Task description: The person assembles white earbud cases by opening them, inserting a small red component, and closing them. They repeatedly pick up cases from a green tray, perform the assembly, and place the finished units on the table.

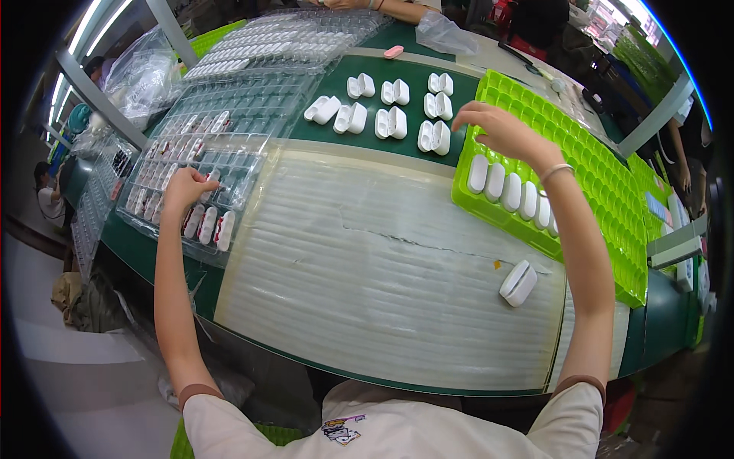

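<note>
My left hand (186,188) reaches over a clear plastic tray (264,107), fingertips pinched together at one of its pockets. Whatever they grip is too small to make out. Several white inner pieces with red bits (206,225) sit in the pockets around that hand. My right hand (508,136) hangs over the near left part of a bright green tray (604,200), fingers bent but apart, nothing visible in them. Closest to its fingertips are open white earbud cases (434,137). Below it, several white rounded cases (511,192) stand in the green tray's front row.
A single white case (519,284) with a dark slot lies on the pale ribbed mat (382,252). More open cases (391,122) stand on the green tabletop. Behind are stacked clear trays (267,46), a small pink object (393,52) and another person's arm (397,11).
</note>
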Demonstrator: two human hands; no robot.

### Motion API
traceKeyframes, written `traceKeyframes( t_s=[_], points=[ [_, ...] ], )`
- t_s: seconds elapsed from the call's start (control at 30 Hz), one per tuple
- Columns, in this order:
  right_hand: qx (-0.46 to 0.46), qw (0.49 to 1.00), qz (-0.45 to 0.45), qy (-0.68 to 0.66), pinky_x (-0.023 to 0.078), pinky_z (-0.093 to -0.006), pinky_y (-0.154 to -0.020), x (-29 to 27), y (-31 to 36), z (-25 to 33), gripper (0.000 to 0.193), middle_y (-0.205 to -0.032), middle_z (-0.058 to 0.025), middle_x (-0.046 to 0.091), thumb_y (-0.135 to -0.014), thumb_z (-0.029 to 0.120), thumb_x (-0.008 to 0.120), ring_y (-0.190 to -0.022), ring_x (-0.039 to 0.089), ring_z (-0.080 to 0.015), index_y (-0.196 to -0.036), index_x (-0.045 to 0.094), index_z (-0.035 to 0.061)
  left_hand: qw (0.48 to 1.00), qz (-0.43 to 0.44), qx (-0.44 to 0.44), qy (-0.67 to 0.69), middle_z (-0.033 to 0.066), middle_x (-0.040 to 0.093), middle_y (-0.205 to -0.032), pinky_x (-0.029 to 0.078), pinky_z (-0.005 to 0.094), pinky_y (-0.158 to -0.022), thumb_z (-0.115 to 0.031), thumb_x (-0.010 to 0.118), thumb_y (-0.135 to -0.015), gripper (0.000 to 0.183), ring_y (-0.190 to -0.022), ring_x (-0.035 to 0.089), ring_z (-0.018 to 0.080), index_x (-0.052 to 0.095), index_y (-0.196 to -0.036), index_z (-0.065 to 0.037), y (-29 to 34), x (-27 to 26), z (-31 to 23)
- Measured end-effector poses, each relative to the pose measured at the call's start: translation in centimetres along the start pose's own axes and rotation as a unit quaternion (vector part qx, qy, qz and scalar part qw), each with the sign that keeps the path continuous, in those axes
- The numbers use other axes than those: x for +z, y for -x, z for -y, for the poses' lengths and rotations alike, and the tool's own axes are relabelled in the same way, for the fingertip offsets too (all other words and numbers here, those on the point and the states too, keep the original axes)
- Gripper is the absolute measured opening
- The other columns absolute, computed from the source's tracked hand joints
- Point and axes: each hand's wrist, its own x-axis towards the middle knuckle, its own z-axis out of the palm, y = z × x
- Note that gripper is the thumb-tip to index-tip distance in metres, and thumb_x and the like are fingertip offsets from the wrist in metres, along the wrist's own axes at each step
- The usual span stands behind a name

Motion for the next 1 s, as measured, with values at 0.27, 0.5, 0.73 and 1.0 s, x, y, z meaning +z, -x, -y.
traceKeyframes(
  t_s=[0.27,0.5,0.73,1.0],
  points=[
    [0.070,0.979,0.178,-0.076,0.046,-0.0357,-0.074,2.7,-5.7,-3.1,0.030,-0.088,-0.0096,0.059,-0.069,0.008,0.071,-0.081,0.056,-0.0250,-0.093,0.053,0.0078,0.992,-0.059,0.031,0.111,0.0057,0.060,-0.062,0.043,0.0301,-0.056,-0.024,0.073,-0.070,0.025,-0.058,0.056,0.0139,0.063,-0.070,-0.002,0.8,-0.7,1.6],
    [0.070,0.989,0.122,-0.047,0.048,-0.0352,-0.074,3.0,-4.5,-0.4,0.031,-0.088,-0.0156,0.065,-0.072,0.013,0.070,-0.082,0.061,-0.0288,-0.099,0.060,0.0030,1.000,-0.015,-0.002,0.002,0.0076,0.066,-0.069,0.048,0.0322,-0.062,-0.025,0.074,-0.068,0.021,-0.067,0.064,0.0200,0.069,-0.075,-0.006,0.3,-0.8,-0.7],
    [0.131,0.926,-0.040,-0.351,0.048,-0.0259,-0.064,3.0,2.4,9.6,0.019,-0.077,-0.0082,0.066,-0.078,0.008,0.066,-0.068,0.062,-0.0124,-0.093,0.060,-0.0007,0.951,-0.006,-0.011,0.309,0.0058,0.066,-0.077,0.049,0.0294,-0.070,-0.020,0.067,-0.077,0.019,-0.077,0.063,0.0156,0.066,-0.084,-0.003,1.8,-3.0,-1.3],
    [0.176,0.837,-0.092,-0.509,0.051,-0.0241,-0.063,10.8,8.9,17.7,0.020,-0.082,-0.0108,0.066,-0.081,0.009,0.065,-0.071,0.065,-0.0150,-0.098,0.059,0.0010,0.657,0.367,0.068,0.654,0.0092,0.060,-0.092,0.051,0.0288,-0.070,-0.016,0.046,-0.089,0.021,-0.084,0.063,0.0178,0.051,-0.103,-0.002,10.7,0.7,-20.8]
  ],
)
